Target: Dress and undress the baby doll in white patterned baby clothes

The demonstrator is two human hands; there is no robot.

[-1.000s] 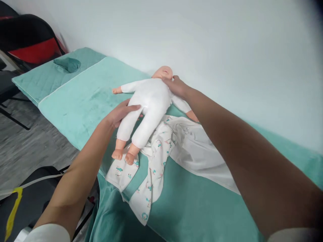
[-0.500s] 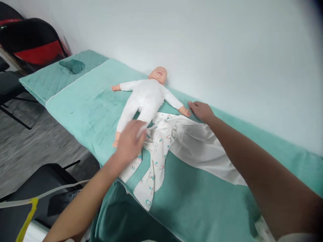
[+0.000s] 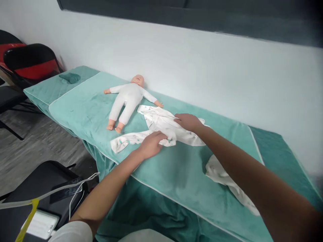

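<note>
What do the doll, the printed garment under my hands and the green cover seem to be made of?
Doll: smooth head, probably vinyl or soft plastic; matte white body, perhaps cloth. Printed garment: thin matte fabric, likely cotton, given its soft creases. Green cover: likely velvety plush, judging by its brushed patches.

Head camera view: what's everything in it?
Wall: one, white, background
Panel: one, dark, top
Bed: one, green, against wall
Doll: one, white, on bed
Printed garment: one, white, centre
Cloth: one, white, right side
Chairs: 2+, black and red, upper left
Near chair: one, black, lower left
Cables: 2+, white, lower left
Strip: one, yellow, lower left
Device: one, white, lower left
Floor: one, grey, left
Left hand: one, bare, on garment
Right hand: one, bare, on garment
</note>
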